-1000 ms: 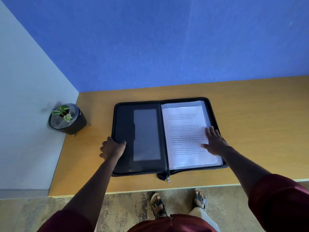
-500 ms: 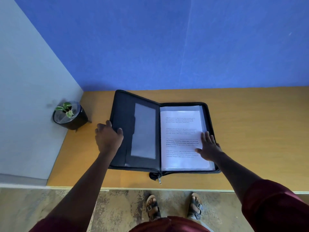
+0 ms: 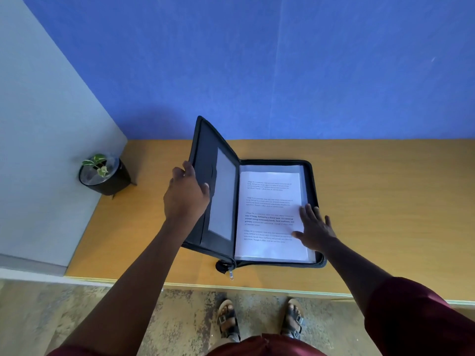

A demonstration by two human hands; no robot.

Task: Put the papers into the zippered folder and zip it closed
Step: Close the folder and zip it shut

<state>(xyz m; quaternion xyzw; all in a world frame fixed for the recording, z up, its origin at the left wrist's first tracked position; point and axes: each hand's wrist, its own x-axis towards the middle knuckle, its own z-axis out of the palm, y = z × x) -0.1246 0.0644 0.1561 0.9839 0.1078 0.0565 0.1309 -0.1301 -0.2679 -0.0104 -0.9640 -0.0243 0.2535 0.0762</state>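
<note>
A black zippered folder lies on the wooden table, its right half flat and its left cover raised steeply. White printed papers rest inside the right half. My left hand grips the outer edge of the raised cover. My right hand lies flat, fingers spread, on the papers' right edge near the folder's rim. The zipper pull hangs at the near end of the spine.
A small potted plant in a black pot stands at the table's left end by the grey wall. A blue wall rises behind the table. My sandalled feet show below the table's front edge.
My left hand has lifted the folder's left cover from flat on the table to steeply raised. My right hand has stayed pressed on the papers.
</note>
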